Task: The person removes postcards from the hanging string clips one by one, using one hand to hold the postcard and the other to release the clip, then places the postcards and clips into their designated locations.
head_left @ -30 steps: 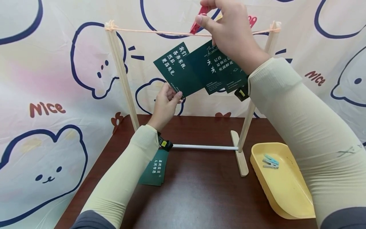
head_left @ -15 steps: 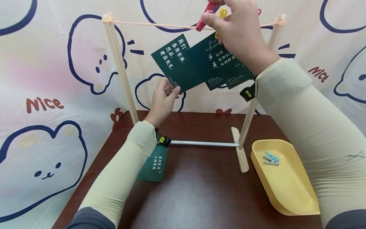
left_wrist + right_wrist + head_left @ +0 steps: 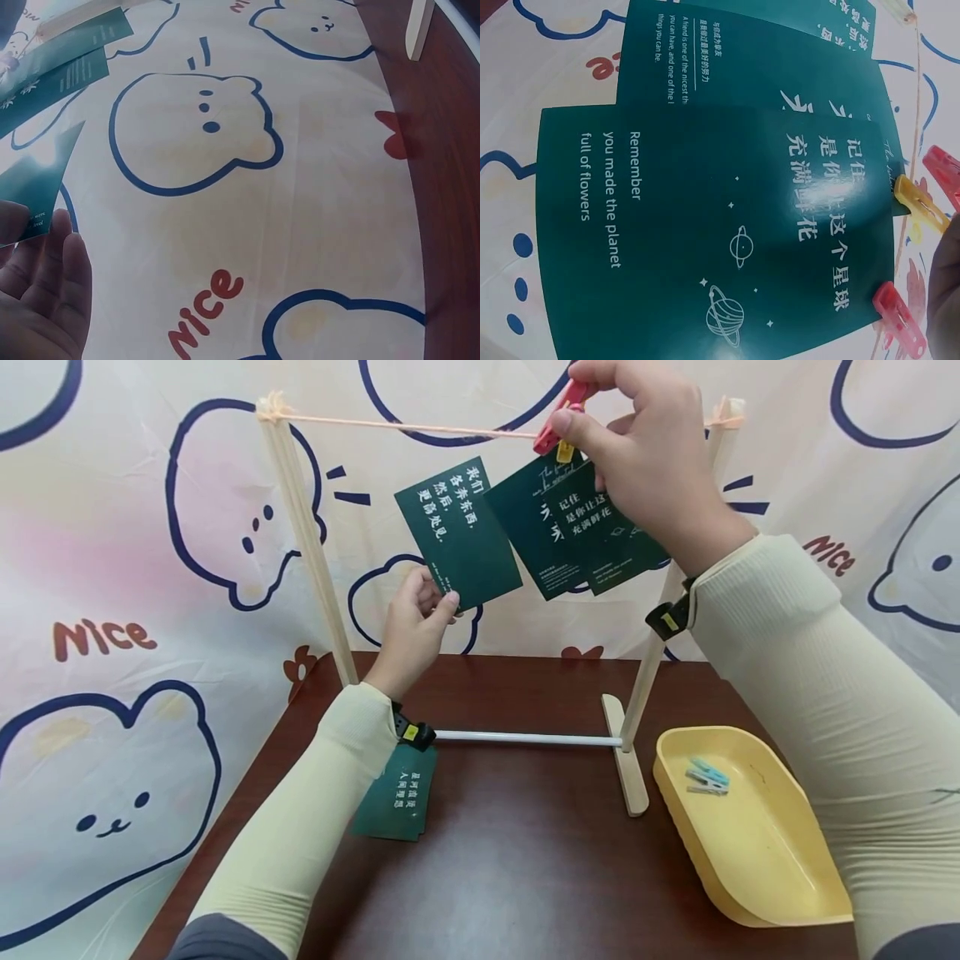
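Observation:
My left hand (image 3: 411, 631) pinches the lower corner of a dark green card (image 3: 468, 539), which tilts below the string (image 3: 420, 427). Thumb and fingers grip that corner in the left wrist view too. Up at the string, my right hand (image 3: 648, 460) pinches a red clothespin (image 3: 558, 418). Just beside it a yellow clothespin (image 3: 921, 202) fastens the middle card (image 3: 536, 518). A further card (image 3: 705, 225), printed with planets, hangs in front of that one from another red clothespin (image 3: 898, 321). In the head view my right hand covers part of these cards.
The string runs between two wooden posts (image 3: 311, 552), joined low down by a white rod (image 3: 525, 739). Several green cards lie stacked (image 3: 393, 797) on the dark table (image 3: 510, 877). A yellow tray (image 3: 757, 852) at the right holds clothespins (image 3: 707, 777).
The left-hand card has moved left, away from the middle card, so a gap shows between them. My right hand and the red clothespin have shifted right along the string, near the yellow clothespin.

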`<state>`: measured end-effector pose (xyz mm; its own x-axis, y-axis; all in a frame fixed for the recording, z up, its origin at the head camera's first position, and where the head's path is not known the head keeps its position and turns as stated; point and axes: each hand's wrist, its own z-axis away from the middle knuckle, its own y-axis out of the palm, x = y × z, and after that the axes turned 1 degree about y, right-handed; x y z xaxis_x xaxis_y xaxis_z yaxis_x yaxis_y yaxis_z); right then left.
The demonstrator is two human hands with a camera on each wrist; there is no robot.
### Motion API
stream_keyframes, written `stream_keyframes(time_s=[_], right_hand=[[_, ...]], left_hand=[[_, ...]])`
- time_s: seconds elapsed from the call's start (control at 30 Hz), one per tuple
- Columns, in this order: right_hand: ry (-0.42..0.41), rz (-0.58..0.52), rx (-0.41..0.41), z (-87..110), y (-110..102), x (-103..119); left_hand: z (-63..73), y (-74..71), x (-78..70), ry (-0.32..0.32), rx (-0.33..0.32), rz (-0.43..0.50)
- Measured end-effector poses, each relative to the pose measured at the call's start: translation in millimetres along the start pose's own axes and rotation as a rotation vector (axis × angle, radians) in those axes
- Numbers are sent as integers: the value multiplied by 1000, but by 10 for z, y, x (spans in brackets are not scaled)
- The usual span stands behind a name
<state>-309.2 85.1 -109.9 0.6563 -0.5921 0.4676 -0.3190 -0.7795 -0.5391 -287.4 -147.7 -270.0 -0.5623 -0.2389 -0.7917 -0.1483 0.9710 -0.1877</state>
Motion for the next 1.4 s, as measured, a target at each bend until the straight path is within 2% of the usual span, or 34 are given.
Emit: stream_keyframes(time_s=[0.17, 0.47, 0.73, 0.97, 1.4], right_hand=[[-27, 14, -4, 31, 0, -11], [-78, 3, -30, 81, -19, -60], [-83, 16, -34, 141, -45, -104], [-28, -21, -20, 181, -77, -156], [-36, 8, -55, 277, -127, -326]], left_hand=[[13, -30, 30, -5, 4, 1], [-12, -95, 264, -1, 14, 1], [25, -135, 261, 40, 12, -14], [42, -168, 247, 61, 11, -29], [50, -252, 259, 49, 15, -52]])
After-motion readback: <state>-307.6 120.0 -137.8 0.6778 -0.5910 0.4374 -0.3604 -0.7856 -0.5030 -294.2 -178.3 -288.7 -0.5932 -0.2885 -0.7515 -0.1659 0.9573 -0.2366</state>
